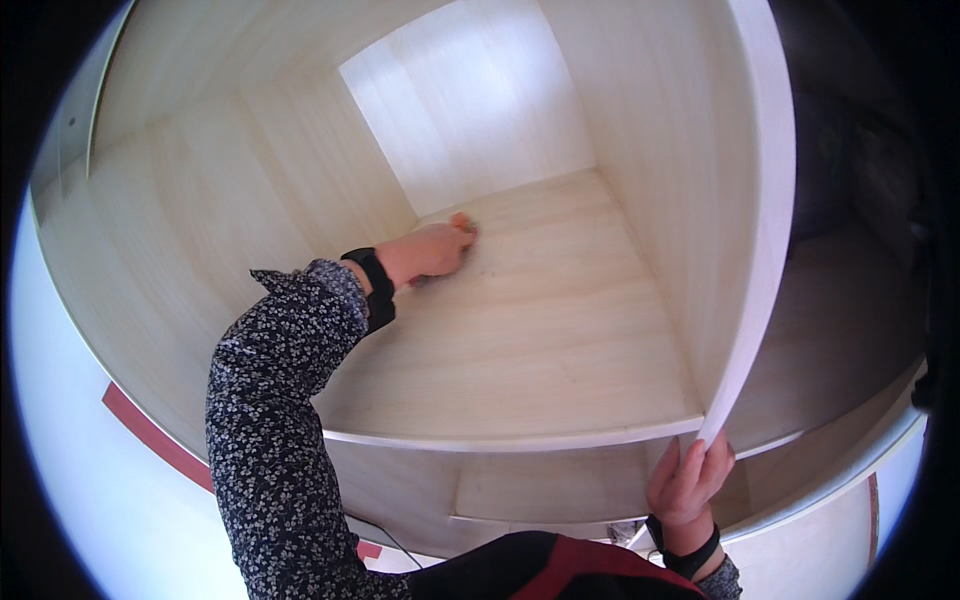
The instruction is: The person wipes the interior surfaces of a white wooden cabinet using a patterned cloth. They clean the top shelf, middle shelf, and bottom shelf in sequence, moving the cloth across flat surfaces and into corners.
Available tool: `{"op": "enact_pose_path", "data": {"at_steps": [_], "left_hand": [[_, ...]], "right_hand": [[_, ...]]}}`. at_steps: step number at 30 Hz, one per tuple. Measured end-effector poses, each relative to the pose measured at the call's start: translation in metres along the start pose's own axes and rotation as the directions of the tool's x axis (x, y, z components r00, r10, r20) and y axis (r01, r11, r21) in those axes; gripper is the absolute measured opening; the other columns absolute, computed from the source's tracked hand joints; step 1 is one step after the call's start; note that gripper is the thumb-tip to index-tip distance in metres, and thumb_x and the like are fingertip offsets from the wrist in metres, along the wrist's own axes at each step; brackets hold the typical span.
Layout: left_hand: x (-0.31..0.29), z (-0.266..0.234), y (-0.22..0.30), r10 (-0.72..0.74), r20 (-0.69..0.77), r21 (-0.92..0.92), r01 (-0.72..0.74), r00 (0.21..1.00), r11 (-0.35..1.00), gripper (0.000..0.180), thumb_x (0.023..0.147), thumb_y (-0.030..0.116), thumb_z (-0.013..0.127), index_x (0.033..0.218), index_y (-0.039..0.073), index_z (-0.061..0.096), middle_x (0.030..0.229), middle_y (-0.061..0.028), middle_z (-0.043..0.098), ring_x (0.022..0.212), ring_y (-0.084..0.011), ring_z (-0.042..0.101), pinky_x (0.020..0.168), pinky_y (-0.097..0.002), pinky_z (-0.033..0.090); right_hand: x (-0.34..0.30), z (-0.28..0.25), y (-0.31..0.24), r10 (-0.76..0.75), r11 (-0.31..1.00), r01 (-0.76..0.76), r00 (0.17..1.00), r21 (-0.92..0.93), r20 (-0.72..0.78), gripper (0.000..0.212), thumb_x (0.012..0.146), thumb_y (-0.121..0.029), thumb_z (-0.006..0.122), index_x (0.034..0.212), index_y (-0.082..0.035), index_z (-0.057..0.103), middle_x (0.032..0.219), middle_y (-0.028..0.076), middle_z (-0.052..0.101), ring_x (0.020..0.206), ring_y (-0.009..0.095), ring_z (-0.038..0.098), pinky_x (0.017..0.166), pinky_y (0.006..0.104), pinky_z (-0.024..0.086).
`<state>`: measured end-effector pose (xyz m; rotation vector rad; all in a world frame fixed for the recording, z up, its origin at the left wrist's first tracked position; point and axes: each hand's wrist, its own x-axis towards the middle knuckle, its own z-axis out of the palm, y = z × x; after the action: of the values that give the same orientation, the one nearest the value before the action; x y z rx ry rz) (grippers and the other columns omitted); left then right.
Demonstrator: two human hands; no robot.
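1. Near the centre of the frame we see the left hand (pixel 432 252) deep inside a pale wooden compartment, low over the shelf (pixel 530 340).
2. Its fingers are bent together on a small orange thing (pixel 461 220), which pokes out at their upper side, near the compartment's back left corner. Blur hides its kind from us, and we cannot tell whether it presses on the shelf.
3. At the lower right of the frame, we find the right hand (pixel 690 487) with its fingers closed around the lower end of the divider's (pixel 753 300) front edge, just beside the shelf's front right corner.
4. We see a black band (pixel 378 288) on the left wrist, next to a dark floral sleeve (pixel 275 430) that curves up from the lower left. A second dark band (pixel 692 558) circles the right wrist.
5. At top centre, we see the brightly lit back panel (pixel 475 100); the left wall (pixel 230 210) fills the upper left.
6. Right of the divider, we look into a shadowed bay (pixel 820 340). Below the shelf, at bottom centre, lies a lower board (pixel 550 485).
7. At lower left, we notice a red strip (pixel 155 432) outside the compartment.
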<state>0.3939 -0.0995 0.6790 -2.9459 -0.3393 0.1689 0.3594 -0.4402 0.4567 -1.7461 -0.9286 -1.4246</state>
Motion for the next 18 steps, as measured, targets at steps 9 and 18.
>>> {"op": "enact_pose_path", "data": {"at_steps": [9, 18], "left_hand": [[0.004, -0.028, 0.058, 0.195, -0.065, -0.528, -0.199, 0.979, 0.826, 0.057, 0.075, -0.009, 0.038, 0.124, 0.015, 0.052, 0.083, -0.0098, 0.06, 0.054, -0.0183, 0.054, 0.044, -0.0307, 0.047], [0.043, -0.045, -0.091, -0.051, -0.253, -0.436, -0.067, 0.966, 0.898, 0.041, 0.08, -0.003, 0.041, 0.116, 0.008, 0.057, 0.077, -0.0037, 0.059, 0.056, -0.0147, 0.05, 0.049, -0.0298, 0.045]], "right_hand": [[-0.006, 0.046, 0.014, -0.011, 0.997, 0.01, 1.0, -0.082, -0.002, 0.057, 0.076, 0.008, 0.05, 0.128, -0.001, 0.029, 0.095, 0.027, 0.053, 0.068, 0.033, 0.051, 0.051, 0.0381, 0.038], [0.002, 0.033, 0.013, -0.02, 1.0, 0.02, 1.0, -0.012, -0.013, 0.06, 0.077, 0.009, 0.046, 0.131, -0.005, 0.025, 0.083, 0.021, 0.051, 0.053, 0.029, 0.045, 0.04, 0.0335, 0.032]]}}
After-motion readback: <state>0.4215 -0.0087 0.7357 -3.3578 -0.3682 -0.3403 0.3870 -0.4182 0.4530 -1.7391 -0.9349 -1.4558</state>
